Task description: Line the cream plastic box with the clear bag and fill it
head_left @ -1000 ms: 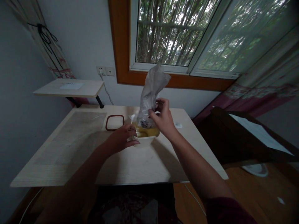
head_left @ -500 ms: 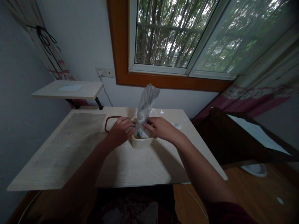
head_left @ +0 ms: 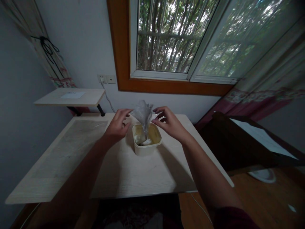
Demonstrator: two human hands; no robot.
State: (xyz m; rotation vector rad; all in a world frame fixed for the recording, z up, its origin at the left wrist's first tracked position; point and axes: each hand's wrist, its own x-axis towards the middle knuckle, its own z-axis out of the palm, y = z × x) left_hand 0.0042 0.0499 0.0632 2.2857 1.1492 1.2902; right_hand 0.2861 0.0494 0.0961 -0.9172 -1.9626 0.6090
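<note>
View from a head-worn camera, looking down a pale wooden surface toward a window. Two bare forearms reach in from the bottom edge, at 7 and 5 o'clock.

In the middle of the surface stands a cream, rounded-square container with no lid on it. A crumpled clear plastic bag sits with its lower end inside the container. Its twisted top stands up on its own, leaning slightly toward 11 o'clock. What the bag holds is too dim to make out.

The left hand hovers at 9 o'clock of the bag and the right hand at 3 o'clock. Each grip is open, fingers spread and curved, holding nothing. The fingertips are just beside the bag's top, apparently not touching it.

With nothing holding it, the tall, light bag could flop sideways over the rim and spill onto the surface. A brush from either hand could tip it.

Farther back, at 10 o'clock, a small raised shelf carries a sheet of paper. A wall socket sits behind it. At 12 o'clock a wood-framed window shows trees. At 3 o'clock are a patterned curtain and dark furniture.
</note>
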